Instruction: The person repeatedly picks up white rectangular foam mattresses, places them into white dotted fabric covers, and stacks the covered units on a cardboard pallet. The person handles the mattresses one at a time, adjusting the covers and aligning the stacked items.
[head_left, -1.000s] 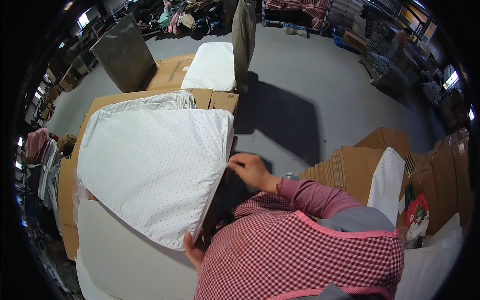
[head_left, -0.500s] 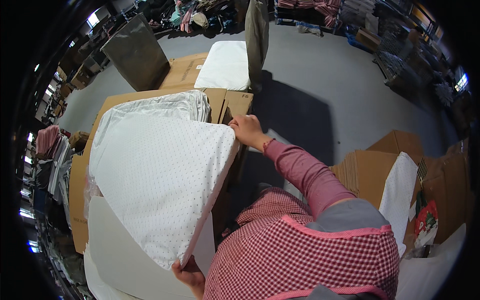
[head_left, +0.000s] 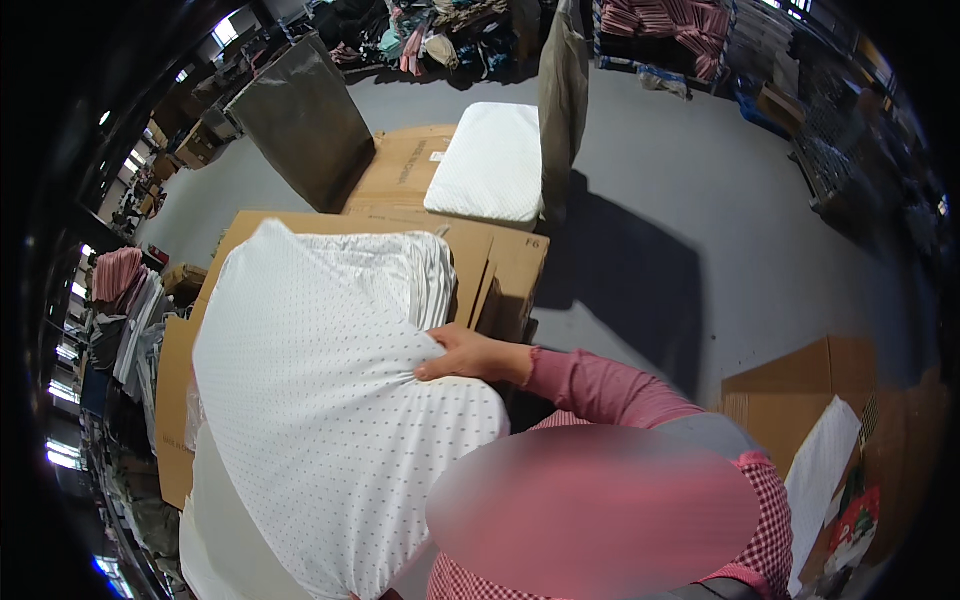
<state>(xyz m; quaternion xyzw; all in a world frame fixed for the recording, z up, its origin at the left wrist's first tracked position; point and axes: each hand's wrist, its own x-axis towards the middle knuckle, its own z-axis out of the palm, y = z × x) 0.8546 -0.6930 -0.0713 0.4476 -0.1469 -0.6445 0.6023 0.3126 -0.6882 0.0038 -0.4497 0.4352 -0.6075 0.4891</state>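
The right hand (head_left: 468, 356) grasps a bunched fold of the dotted white mattress cover (head_left: 310, 410), apparently for purchase, where it overlaps folded white fabric (head_left: 425, 275) on cardboard (head_left: 485, 243). Left-hand fingers: unseen, cannot tell.

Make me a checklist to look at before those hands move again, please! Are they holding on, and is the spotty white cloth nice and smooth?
1. Right hand holding the dotted white fabric cover: ok, it grips a bunched part.
2. Left hand holding on: cannot tell, nearly all cut off at the lower edge.
3. Cover smooth: not ok, creases spread from the right hand.
4. White fabric stack fully in sight: not ok, the cover hides part.
5. Far white pad lying flat: ok.
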